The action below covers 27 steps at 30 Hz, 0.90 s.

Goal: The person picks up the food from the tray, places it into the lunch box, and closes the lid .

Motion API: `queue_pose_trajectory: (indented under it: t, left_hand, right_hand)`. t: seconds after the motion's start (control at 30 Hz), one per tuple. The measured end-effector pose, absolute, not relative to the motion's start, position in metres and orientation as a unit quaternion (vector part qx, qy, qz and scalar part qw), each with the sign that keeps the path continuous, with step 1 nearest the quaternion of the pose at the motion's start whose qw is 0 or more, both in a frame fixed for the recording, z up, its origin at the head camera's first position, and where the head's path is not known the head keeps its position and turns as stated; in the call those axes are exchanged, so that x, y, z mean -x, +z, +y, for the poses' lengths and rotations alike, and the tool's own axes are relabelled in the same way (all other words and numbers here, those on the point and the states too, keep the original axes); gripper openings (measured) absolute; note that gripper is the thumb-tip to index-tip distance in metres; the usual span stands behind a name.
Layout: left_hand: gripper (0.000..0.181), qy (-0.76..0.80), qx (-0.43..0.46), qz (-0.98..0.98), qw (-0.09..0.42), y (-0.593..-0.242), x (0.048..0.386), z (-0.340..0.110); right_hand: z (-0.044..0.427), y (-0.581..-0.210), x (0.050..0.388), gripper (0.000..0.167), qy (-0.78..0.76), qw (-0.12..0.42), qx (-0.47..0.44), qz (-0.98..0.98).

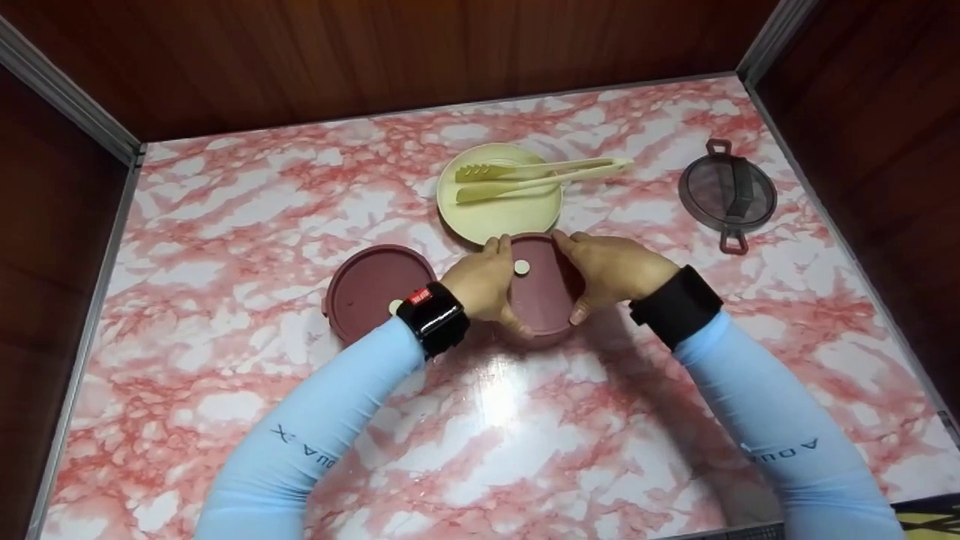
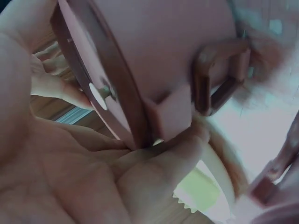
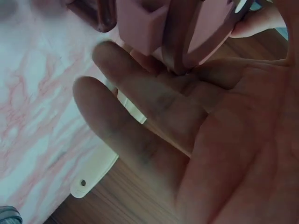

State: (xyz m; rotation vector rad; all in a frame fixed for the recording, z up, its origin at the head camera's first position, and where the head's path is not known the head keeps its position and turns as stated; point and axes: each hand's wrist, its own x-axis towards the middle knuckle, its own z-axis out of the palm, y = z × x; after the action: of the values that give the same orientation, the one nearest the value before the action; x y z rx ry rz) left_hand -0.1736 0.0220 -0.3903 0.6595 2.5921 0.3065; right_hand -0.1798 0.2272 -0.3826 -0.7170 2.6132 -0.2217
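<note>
A round dusty-red lidded container (image 1: 538, 296) is between my two hands, a small cream button on its lid. My left hand (image 1: 484, 285) grips its left side, and my right hand (image 1: 619, 266) holds the right side, thumb near the front and fingers at the back. In the left wrist view, the container (image 2: 173, 46) shows a side clip and a loop handle (image 2: 203, 77). The right wrist view shows fingers at the lid's rim by another clip (image 3: 140, 28). To the left sits a similar dusty-red round container (image 1: 371, 281), partly behind my left wrist.
Behind the held container, a pale yellow-green plate (image 1: 506, 221) carries matching tongs (image 1: 585, 169), whose handle end overhangs the right rim. At the far right stands a dark, round, see-through item (image 1: 705, 191) with two loop handles. Brown panels (image 1: 420, 60) border the marbled table (image 1: 225, 337).
</note>
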Motion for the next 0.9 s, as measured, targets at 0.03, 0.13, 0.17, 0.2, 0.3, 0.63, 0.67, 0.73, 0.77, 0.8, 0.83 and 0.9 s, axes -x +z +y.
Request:
queue_pose_trajectory:
  t: [0.03, 0.13, 0.17, 0.2, 0.3, 0.63, 0.67, 0.73, 0.77, 0.8, 0.83, 0.9]
  left_hand:
    - [0.148, 0.103, -0.241, 0.940, 0.220, -0.388, 0.174, 0.022]
    - [0.148, 0.090, -0.244, 0.940, 0.219, -0.383, 0.173, 0.023]
    - [0.148, 0.088, -0.244, 0.941, 0.219, -0.382, 0.173, 0.023]
    - [0.148, 0.090, -0.243, 0.940, 0.223, -0.382, 0.173, 0.023]
    - [0.147, 0.085, -0.241, 0.938, 0.234, -0.382, 0.173, 0.024]
    - [0.148, 0.053, -0.232, 0.932, 0.273, -0.375, 0.184, 0.027]
    - [0.147, 0.046, -0.234, 0.932, 0.273, -0.375, 0.184, 0.028]
    - [0.148, 0.037, -0.243, 0.930, 0.272, -0.375, 0.184, 0.030]
    - [0.148, 0.034, -0.247, 0.930, 0.270, -0.375, 0.184, 0.031]
    - [0.149, 0.032, -0.251, 0.930, 0.267, -0.376, 0.184, 0.032]
    - [0.149, 0.029, -0.254, 0.930, 0.263, -0.377, 0.183, 0.033]
    - [0.150, 0.024, -0.259, 0.930, 0.259, -0.379, 0.183, 0.034]
  right_hand:
    - [0.226, -0.381, 0.179, 0.125, -0.078, 0.205, 0.259, 0.941]
    - [0.227, -0.378, 0.180, 0.123, -0.077, 0.198, 0.265, 0.941]
    - [0.228, -0.378, 0.180, 0.123, -0.082, 0.199, 0.267, 0.939]
    - [0.230, -0.379, 0.182, 0.123, -0.090, 0.202, 0.272, 0.937]
    - [0.238, -0.384, 0.187, 0.125, -0.121, 0.233, 0.282, 0.923]
    - [0.239, -0.395, 0.227, 0.033, -0.229, 0.235, 0.245, 0.912]
    - [0.238, -0.396, 0.231, 0.032, -0.234, 0.243, 0.231, 0.913]
    - [0.237, -0.398, 0.235, 0.031, -0.245, 0.262, 0.202, 0.911]
    - [0.237, -0.398, 0.236, 0.031, -0.251, 0.269, 0.187, 0.911]
    - [0.237, -0.398, 0.237, 0.030, -0.255, 0.272, 0.172, 0.912]
    - [0.237, -0.398, 0.237, 0.030, -0.256, 0.273, 0.158, 0.914]
    - [0.234, -0.397, 0.237, 0.030, -0.250, 0.267, 0.134, 0.921]
